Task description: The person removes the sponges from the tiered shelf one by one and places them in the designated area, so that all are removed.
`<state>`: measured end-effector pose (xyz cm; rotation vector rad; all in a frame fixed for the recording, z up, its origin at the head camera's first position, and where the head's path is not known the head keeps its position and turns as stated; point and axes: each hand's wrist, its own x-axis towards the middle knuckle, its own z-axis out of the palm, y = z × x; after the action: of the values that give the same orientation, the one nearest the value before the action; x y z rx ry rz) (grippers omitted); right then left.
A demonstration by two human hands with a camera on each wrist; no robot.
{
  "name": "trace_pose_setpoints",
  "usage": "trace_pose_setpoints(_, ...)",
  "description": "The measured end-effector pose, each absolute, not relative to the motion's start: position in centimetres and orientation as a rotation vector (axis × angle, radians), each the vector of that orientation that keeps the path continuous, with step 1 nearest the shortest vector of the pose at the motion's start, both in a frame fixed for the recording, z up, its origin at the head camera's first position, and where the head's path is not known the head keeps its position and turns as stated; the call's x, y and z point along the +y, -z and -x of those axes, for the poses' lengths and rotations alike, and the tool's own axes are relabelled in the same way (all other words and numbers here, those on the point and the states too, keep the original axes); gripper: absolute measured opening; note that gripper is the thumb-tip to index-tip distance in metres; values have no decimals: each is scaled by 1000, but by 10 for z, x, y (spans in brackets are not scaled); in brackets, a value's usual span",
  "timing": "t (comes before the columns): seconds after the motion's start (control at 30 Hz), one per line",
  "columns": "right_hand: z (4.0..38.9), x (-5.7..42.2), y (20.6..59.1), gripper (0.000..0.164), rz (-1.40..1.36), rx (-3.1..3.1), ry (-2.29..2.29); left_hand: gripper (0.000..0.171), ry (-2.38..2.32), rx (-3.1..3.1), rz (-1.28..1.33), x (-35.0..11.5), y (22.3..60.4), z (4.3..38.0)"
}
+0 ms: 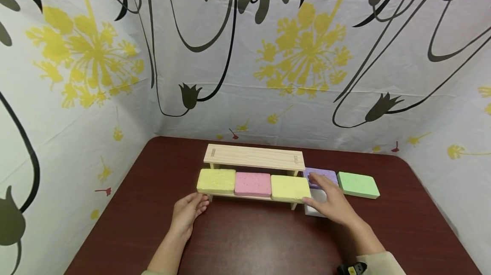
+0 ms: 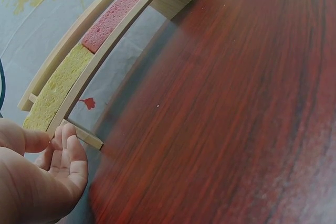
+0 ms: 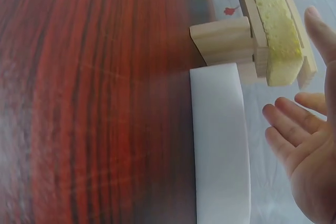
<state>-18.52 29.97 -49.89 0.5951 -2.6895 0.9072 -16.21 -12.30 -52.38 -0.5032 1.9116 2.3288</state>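
Observation:
A small two-step wooden rack [image 1: 255, 157] stands on the table. Its lower step carries a row of sponges: a yellow sponge [image 1: 216, 180] at left, a pink sponge [image 1: 253, 184] in the middle and another yellow sponge [image 1: 290, 188] at right. My left hand [image 1: 187, 215] pinches the rack's lower left corner between thumb and fingertips, right beside the left yellow sponge. With its fingers spread, my right hand [image 1: 334, 200] is at the right yellow sponge's end, holding nothing. Below it lies a white sponge-sized block [image 3: 219, 140], partly hidden in the head view.
A purple sponge [image 1: 321, 176] lies right of the rack, partly behind my right fingers. Farther right is a green sponge [image 1: 358, 184]. The dark red wooden table [image 1: 245, 241] meets a patterned cloth [image 1: 238, 66] at its back and sides.

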Motion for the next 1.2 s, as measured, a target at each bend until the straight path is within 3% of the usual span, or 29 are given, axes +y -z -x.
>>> trace_pose_setpoints(0.3,186,287,498,100,-533,-2791,-917,42,-2324,1909,503,-123,524,162)
trace_pose_setpoints(1.2,185,288,499,88,-503,-2730,-985,38,-2332,1908,506,-123,524,163)
